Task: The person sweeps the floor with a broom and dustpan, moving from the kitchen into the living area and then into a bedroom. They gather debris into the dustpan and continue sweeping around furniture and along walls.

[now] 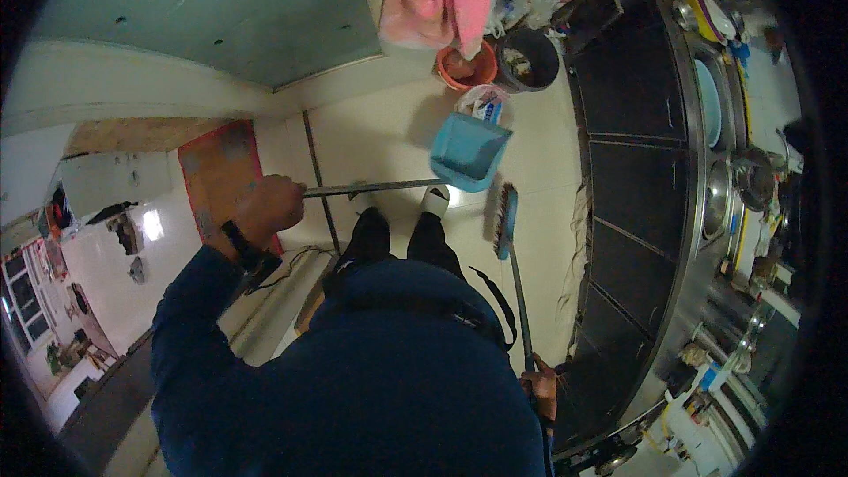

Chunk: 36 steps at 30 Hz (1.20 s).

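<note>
Your left hand (269, 203) grips the dustpan (468, 150) handle; your right hand (541, 389) grips the broom (505, 221), bristles just right of the pan.

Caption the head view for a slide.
Left hand holds a blue dustpan by its handle; right hand grips a broom.

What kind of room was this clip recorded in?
Most likely a home kitchen being swept. A steel counter with pots and a plate runs along the right, the floor is pale tile, and bins stand nearby. The hands hold a dustpan and broom.
</note>
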Each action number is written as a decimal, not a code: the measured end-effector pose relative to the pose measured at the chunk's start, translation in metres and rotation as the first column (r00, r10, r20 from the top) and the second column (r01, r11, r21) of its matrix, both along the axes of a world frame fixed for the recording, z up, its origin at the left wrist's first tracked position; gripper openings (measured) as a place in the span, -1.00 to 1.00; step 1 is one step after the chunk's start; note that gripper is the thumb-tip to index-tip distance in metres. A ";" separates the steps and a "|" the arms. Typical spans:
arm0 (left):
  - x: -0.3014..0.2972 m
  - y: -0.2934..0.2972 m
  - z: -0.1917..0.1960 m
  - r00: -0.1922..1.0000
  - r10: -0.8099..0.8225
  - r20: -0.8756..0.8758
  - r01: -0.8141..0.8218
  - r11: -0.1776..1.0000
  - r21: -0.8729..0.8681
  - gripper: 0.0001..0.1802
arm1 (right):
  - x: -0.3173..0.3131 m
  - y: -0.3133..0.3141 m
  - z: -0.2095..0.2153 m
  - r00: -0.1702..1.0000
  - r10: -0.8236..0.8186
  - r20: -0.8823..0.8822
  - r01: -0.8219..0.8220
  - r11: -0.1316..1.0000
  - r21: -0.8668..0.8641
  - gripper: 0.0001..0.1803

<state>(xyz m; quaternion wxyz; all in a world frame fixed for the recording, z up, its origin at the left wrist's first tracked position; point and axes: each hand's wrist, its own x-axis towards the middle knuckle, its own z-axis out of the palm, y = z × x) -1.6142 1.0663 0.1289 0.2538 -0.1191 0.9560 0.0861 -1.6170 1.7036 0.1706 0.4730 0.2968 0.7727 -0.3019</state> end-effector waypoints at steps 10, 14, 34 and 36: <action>-0.009 0.045 -0.112 0.947 0.244 0.207 -0.311 0.853 0.418 -0.61 | -0.007 0.019 -0.006 0.994 -0.060 0.096 0.055 0.997 0.054 -0.31; -0.007 0.065 -0.161 0.945 0.210 0.251 -0.322 0.730 0.603 -0.66 | -0.005 0.025 -0.020 0.997 0.070 0.030 -0.072 0.996 0.058 -0.35; 0.014 0.108 -0.264 0.984 0.125 0.124 -0.166 0.429 0.888 -0.63 | -0.021 -0.015 -0.018 0.994 0.111 -0.011 -0.111 0.993 0.036 -0.34; 0.024 0.113 -0.280 0.991 0.048 -0.123 0.079 0.525 0.847 -0.64 | -0.027 -0.027 -0.009 0.994 0.109 -0.023 -0.109 0.994 0.024 -0.34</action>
